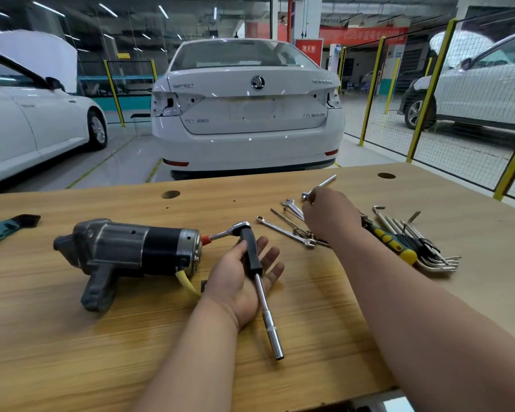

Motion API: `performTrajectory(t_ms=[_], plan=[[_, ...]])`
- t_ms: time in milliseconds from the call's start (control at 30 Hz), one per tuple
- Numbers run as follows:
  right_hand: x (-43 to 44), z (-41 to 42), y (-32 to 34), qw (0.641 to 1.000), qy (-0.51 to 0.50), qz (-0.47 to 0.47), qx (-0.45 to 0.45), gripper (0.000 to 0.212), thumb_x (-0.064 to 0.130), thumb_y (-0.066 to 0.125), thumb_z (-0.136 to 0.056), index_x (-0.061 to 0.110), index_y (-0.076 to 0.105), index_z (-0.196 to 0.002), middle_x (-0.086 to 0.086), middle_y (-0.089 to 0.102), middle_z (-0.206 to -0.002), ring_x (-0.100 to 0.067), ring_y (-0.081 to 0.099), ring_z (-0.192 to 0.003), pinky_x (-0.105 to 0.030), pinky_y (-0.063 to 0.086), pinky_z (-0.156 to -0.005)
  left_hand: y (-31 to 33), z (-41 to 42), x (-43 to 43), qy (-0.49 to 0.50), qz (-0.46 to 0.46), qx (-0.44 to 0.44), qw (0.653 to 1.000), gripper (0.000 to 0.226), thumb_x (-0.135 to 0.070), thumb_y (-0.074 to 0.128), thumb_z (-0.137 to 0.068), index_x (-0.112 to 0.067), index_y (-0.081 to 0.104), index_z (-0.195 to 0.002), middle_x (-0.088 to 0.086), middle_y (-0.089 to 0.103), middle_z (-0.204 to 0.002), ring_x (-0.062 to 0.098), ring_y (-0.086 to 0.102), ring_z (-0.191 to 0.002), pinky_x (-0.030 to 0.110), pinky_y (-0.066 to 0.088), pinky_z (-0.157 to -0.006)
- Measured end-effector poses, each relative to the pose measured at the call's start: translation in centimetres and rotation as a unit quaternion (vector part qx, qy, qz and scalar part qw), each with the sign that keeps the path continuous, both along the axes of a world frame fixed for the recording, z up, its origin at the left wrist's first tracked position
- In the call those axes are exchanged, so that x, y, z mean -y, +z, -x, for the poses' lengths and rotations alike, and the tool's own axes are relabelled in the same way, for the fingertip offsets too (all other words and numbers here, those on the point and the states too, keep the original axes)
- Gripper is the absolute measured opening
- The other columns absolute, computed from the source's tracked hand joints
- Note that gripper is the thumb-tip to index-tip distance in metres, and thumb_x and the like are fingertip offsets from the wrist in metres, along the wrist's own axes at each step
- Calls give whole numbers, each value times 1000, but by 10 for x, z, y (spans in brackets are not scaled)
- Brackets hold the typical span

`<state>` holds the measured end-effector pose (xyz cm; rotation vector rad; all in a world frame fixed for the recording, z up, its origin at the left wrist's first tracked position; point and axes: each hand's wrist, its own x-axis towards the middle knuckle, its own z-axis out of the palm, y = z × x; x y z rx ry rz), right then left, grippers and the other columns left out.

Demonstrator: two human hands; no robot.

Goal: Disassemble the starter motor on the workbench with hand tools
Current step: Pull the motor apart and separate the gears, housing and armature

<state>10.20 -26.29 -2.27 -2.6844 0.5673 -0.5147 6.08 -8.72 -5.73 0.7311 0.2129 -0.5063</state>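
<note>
The starter motor lies on its side on the wooden workbench, left of centre, a yellow cable at its right end. A ratchet handle with a black grip and a long silver extension lies across my left hand, which rests palm up with fingers straight. Its chrome head points at the motor's end. My right hand reaches to the far right of the bench, fingers curled at a small silver T-shaped tool. Whether they grip it is hidden.
Several spanners lie beside my right hand. A yellow-and-green screwdriver and a fan of hex keys lie further right. A dark tool sits at the left edge. White cars stand beyond the bench.
</note>
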Motion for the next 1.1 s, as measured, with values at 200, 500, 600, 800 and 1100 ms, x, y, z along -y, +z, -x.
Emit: performTrajectory(t_ms=[200,500,600,800,1100], plan=[[-39,46,-15,967,125,-219,20,29,33,48,-101,18,63,-121,4,67,-101,-15,59,-87,-30,43,-72,5,10,-1,-27,-23,44,998,32,-33,40,-101,-13,63,-111,4,73,-104,24,68,-89,35,57,-61],[-44,63,-24,896,231,-354,137,23,32,41,-105,32,55,-123,19,57,-113,12,52,-99,-9,37,-78,25,26,-11,-209,-269,202,918,24,-34,45,-100,-17,56,-112,1,66,-75,7,33,-36,13,24,-32],[-42,65,-19,874,265,-362,188,27,37,39,-102,31,64,-99,8,66,-105,5,60,-89,-13,45,-71,45,23,-12,-205,-493,391,750,19,-32,59,-92,-35,58,-111,-6,68,-85,10,52,-54,20,39,-48],[-42,71,-16,876,259,-246,325,29,55,35,-86,34,48,-71,8,53,-62,-13,53,-61,-31,41,-58,66,15,-29,50,-670,685,282,28,-43,59,-89,-29,59,-113,-8,67,-98,21,64,-81,29,40,-56],[-46,87,-2,688,376,-583,212,27,23,44,-82,25,70,-77,-2,59,-67,-18,53,-56,-25,46,-52,54,4,-41,144,-641,682,322,18,-21,68,-85,-8,64,-97,6,58,-91,26,53,-79,39,44,-66]])
